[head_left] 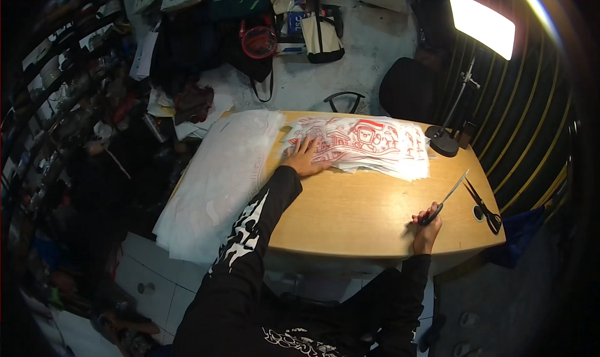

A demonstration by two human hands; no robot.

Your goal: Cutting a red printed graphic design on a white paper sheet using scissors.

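Note:
My left hand (pixel 305 159) lies with its fingers spread on the left end of a stack of thin white sheets (pixel 409 168) printed with red cartoon drawings. Held above the front right of the table, a pair of scissors (pixel 451 193) with dark handles is gripped in my right hand (pixel 427 229). Their pale blades look closed and point up and away to the right. Just right of them, a second pair of black-handled scissors (pixel 492 221) rests on the wood. A larger pile of whitish translucent sheets (pixel 209 188) covers the table's left side.
The wooden table (pixel 350 216) has a lamp (pixel 443 143) with a bright head at its back right. Beside the scissors lies a small round object (pixel 478 213). A dark chair (pixel 406 91) stands behind. Bags (pixel 320 35) hang on the wall; crowded shelves line the left.

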